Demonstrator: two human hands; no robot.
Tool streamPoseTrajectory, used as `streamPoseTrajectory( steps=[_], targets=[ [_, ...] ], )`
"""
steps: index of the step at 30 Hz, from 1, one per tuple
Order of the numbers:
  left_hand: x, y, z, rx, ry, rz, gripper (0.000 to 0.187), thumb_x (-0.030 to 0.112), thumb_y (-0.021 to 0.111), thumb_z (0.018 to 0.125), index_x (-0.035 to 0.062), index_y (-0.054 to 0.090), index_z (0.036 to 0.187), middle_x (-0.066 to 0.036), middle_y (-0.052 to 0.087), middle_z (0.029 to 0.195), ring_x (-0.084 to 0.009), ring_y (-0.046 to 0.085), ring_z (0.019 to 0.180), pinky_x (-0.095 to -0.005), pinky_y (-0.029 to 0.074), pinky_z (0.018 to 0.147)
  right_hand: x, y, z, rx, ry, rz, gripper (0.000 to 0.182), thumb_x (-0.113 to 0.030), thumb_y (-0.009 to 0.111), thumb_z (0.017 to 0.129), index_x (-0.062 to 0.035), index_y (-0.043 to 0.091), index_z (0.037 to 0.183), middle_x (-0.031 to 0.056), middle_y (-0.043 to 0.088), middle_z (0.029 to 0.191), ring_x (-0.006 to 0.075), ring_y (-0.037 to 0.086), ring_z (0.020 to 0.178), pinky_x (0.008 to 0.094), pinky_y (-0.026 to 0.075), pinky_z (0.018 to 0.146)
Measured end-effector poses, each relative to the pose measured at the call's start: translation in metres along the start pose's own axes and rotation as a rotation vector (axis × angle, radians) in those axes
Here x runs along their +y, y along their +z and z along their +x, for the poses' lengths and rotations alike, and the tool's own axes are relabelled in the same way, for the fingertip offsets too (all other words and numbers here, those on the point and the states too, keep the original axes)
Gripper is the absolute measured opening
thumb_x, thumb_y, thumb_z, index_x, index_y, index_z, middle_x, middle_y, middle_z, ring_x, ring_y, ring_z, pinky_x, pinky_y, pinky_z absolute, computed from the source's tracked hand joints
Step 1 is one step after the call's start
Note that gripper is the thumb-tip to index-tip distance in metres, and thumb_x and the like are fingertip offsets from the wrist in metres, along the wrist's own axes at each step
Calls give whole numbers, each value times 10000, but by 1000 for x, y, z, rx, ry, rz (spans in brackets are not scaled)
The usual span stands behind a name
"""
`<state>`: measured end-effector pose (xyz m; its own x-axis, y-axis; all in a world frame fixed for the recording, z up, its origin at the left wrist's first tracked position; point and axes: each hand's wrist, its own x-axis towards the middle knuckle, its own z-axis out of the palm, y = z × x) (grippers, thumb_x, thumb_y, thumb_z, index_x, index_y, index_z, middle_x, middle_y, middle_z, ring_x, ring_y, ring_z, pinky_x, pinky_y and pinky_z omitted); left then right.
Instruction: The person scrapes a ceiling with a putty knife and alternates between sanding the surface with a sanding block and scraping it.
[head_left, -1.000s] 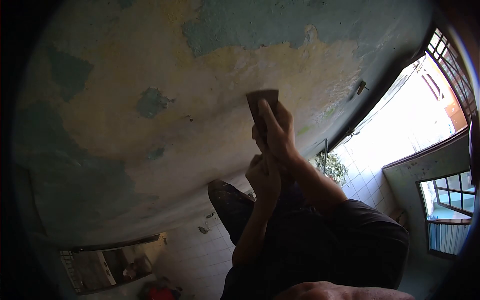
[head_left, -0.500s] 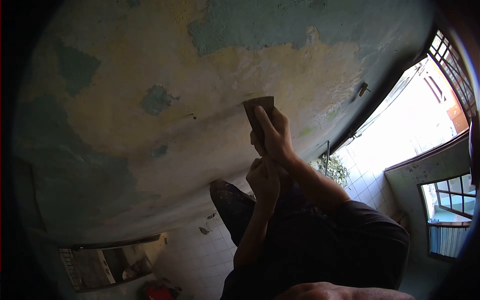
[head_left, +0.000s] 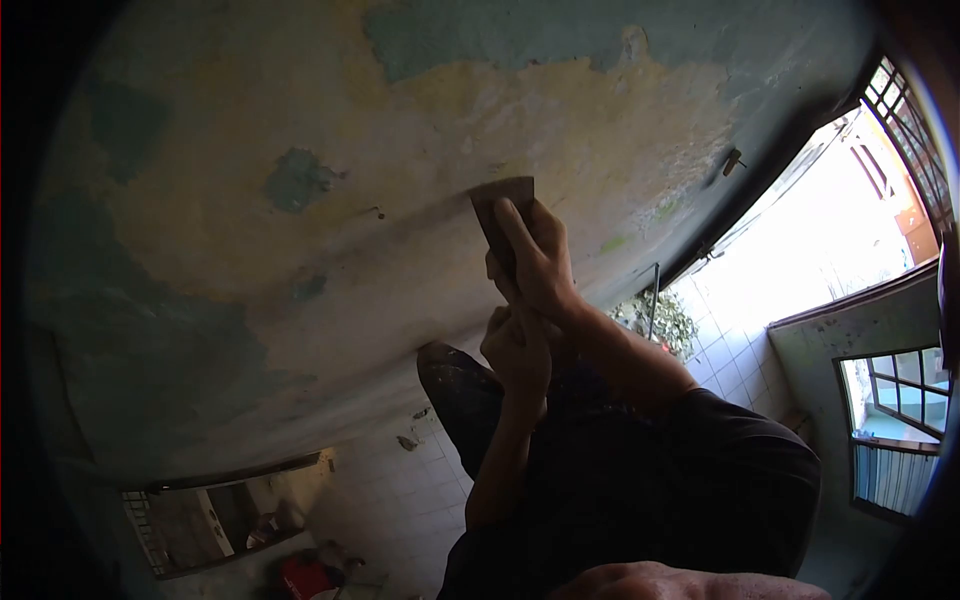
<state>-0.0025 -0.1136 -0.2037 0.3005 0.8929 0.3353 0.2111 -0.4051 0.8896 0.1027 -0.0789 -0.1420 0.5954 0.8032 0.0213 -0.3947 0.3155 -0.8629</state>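
A flat, wide-bladed scraper (head_left: 492, 215) lies with its blade edge at the wall (head_left: 400, 140), whose paint is patchy green and yellowish. My right hand (head_left: 541, 262) is closed around it, the thumb stretched along the blade. Just below, my left hand (head_left: 517, 352) is closed at the handle end, against the heel of my right hand; the handle itself is mostly hidden by the fingers. Blue-green paint patches (head_left: 300, 180) remain around the paler area, and a small nail (head_left: 379, 213) sticks out left of the blade.
My bent knee (head_left: 445, 365) is close to the wall's lower part. White floor tiles (head_left: 400, 490) with bits of debris lie below. A bright doorway (head_left: 810, 230), leafy plant (head_left: 670, 325) and window (head_left: 905, 390) are at the right; a red object (head_left: 305, 578) is at lower left.
The view has shifted slightly, so the wall marks sit higher and further left. Both hands and the scraper appear a little up and left too, with the same grip.
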Motion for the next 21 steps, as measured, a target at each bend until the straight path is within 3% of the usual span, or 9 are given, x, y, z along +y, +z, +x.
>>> streamPoseTrajectory(
  steps=[4, 6, 9, 10, 13, 16, 18, 21],
  targets=[
    [-1, 5, 17, 36, 128, -7, 407, 149, 523, 1031, -90, 587, 708, -179, 629, 667, -291, 603, 592, -420, 443, 622, -11, 8, 6, -44, -12, -21, 340, -361, 563, 1072, -25, 532, 1023, 80, 596, 577, 115, 492, 360, 268, 333, 330],
    [13, -5, 31, 8, 127, -1, 370, 129, 563, 1008, -74, 615, 704, -192, 629, 653, -308, 608, 598, -423, 448, 614, -13, 14, 10, 61, -133, 43, 312, -336, 573, 1070, -35, 558, 988, 62, 584, 574, 111, 495, 381, 256, 363, 358],
    [27, -14, 36, -19, 123, 9, 321, 104, 609, 973, -51, 640, 694, -218, 615, 635, -341, 618, 601, -427, 462, 615, -39, 19, 2, 27, -54, 39, 309, -335, 575, 1069, -37, 556, 988, 60, 592, 597, 114, 526, 413, 256, 384, 378],
    [22, -12, 28, -10, 114, 19, 325, 106, 607, 978, -56, 640, 698, -215, 613, 630, -342, 625, 612, -427, 466, 619, -28, 17, 5, 30, -80, 32, 337, -355, 563, 1071, -25, 531, 1009, 84, 601, 590, 114, 500, 368, 264, 340, 332],
    [9, -1, 19, 13, 167, 0, 369, 131, 555, 1018, -85, 602, 723, -192, 619, 661, -291, 620, 609, -423, 439, 602, -15, 8, 3, -12, -42, -33, 340, -359, 558, 1072, -28, 525, 1000, 85, 600, 589, 116, 501, 369, 266, 342, 332],
    [10, -1, 13, -1, 126, -23, 372, 139, 559, 1020, -92, 611, 733, -194, 612, 658, -297, 625, 617, -424, 439, 600, -9, 5, 8, 0, -41, -12, 342, -361, 560, 1072, -26, 521, 1012, 93, 600, 585, 123, 498, 360, 266, 350, 333],
    [16, -5, 18, 48, 55, -15, 357, 144, 614, 997, -63, 659, 709, -212, 601, 623, -350, 630, 615, -427, 487, 639, -5, 6, 6, -6, -43, 4, 344, -361, 562, 1071, -24, 521, 1019, 97, 601, 584, 126, 496, 356, 266, 354, 333],
    [11, -7, 18, 10, 136, 34, 349, 141, 617, 995, -65, 664, 717, -199, 607, 624, -342, 629, 613, -430, 487, 648, -8, 10, 8, -19, -58, 38, 349, -363, 565, 1070, -21, 517, 1026, 105, 602, 582, 129, 488, 349, 268, 351, 330]
  ],
)
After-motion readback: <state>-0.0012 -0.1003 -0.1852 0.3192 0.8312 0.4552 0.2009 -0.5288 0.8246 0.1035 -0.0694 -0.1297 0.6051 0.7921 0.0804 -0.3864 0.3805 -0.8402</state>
